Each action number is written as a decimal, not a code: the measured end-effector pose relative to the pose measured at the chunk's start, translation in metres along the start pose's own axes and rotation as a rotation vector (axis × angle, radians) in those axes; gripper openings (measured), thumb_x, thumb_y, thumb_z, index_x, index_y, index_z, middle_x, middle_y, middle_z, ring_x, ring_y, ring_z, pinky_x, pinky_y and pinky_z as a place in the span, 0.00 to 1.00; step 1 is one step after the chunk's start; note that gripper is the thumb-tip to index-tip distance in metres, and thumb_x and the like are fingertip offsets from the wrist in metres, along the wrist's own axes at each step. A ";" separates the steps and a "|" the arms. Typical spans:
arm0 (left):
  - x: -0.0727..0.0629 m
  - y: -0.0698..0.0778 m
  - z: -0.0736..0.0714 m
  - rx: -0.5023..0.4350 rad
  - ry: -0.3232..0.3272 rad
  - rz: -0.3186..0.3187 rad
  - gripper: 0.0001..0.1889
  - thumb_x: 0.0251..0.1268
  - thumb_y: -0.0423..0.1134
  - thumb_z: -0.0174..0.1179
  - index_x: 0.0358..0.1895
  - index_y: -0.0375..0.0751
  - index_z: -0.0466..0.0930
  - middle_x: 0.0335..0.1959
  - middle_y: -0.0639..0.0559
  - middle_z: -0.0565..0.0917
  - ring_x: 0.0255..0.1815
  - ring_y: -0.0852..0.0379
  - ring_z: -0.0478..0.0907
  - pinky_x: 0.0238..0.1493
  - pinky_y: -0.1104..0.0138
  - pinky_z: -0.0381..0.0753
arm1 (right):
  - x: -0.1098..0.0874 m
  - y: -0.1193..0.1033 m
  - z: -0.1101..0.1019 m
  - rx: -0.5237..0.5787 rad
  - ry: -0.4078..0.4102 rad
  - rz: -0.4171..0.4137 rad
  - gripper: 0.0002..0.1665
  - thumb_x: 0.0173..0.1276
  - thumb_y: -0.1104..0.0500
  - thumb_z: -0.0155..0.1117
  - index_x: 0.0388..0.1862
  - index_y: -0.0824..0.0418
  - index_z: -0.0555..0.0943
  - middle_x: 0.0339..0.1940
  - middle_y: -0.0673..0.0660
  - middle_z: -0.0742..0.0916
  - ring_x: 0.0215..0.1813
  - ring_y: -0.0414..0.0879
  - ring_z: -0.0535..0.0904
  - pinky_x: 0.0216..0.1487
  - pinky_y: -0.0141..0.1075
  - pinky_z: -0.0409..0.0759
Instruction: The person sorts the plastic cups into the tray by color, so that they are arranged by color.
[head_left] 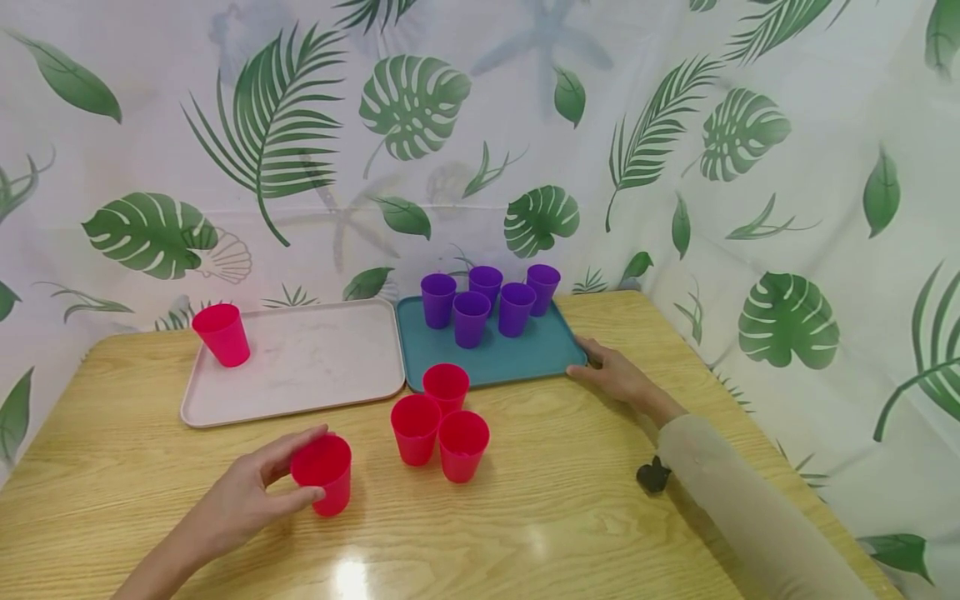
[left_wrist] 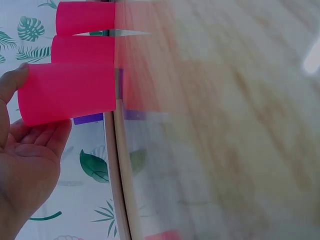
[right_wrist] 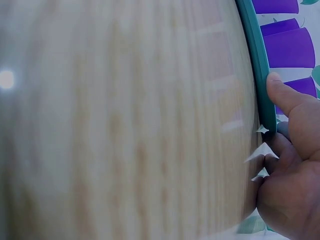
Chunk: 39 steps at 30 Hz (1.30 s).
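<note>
My left hand [head_left: 247, 496] has its thumb and fingers on opposite sides of a red cup [head_left: 333, 487] near the rim. This cup stands upright on the wooden table; in the left wrist view the hand holds the same cup [left_wrist: 67, 95]. Three more red cups [head_left: 459, 454] stand close together to its right. My right hand [head_left: 618, 375] grips the near right corner of a teal tray [head_left: 525, 358]. In the right wrist view the thumb [right_wrist: 282, 92] lies on the tray's rim [right_wrist: 257, 60], with the other fingers curled beside and below it. Several purple cups [head_left: 471, 321] stand on that tray.
Left of the teal tray lies a white tray [head_left: 322, 358] with one red cup [head_left: 225, 337] at its left end. A small black object [head_left: 652, 475] is beside the right sleeve. A leaf-patterned sheet [head_left: 465, 167] hangs behind the table [head_left: 555, 500].
</note>
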<state>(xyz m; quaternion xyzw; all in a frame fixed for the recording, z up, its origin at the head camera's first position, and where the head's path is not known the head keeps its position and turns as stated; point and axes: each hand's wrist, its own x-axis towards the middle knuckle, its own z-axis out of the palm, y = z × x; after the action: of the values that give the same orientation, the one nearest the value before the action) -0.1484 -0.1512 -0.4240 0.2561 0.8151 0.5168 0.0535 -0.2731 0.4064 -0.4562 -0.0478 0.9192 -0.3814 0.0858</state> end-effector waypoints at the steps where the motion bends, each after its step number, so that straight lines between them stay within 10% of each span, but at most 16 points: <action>1: 0.000 0.001 -0.001 0.001 -0.002 0.000 0.35 0.65 0.39 0.73 0.74 0.34 0.71 0.69 0.40 0.78 0.67 0.41 0.75 0.61 0.79 0.73 | 0.000 0.000 0.000 -0.001 0.000 -0.001 0.49 0.79 0.44 0.60 0.86 0.61 0.48 0.85 0.69 0.49 0.85 0.65 0.38 0.81 0.60 0.40; 23: 0.025 0.011 -0.030 0.113 -0.004 -0.085 0.38 0.68 0.44 0.71 0.77 0.37 0.67 0.72 0.39 0.74 0.71 0.38 0.70 0.63 0.74 0.75 | -0.001 0.000 0.002 0.019 0.005 -0.037 0.50 0.79 0.45 0.61 0.85 0.63 0.48 0.85 0.69 0.52 0.85 0.64 0.40 0.82 0.59 0.42; 39: 0.060 0.002 -0.064 0.190 0.071 -0.129 0.41 0.70 0.49 0.68 0.80 0.37 0.61 0.70 0.32 0.74 0.61 0.35 0.75 0.43 0.75 0.83 | -0.002 -0.001 0.001 0.020 0.005 -0.031 0.50 0.79 0.45 0.62 0.86 0.62 0.49 0.85 0.70 0.50 0.85 0.65 0.40 0.82 0.59 0.42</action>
<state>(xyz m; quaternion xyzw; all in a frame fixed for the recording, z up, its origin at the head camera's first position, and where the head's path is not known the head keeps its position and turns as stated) -0.2226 -0.1743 -0.3821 0.1885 0.8766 0.4416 0.0331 -0.2704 0.4050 -0.4561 -0.0603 0.9146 -0.3922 0.0783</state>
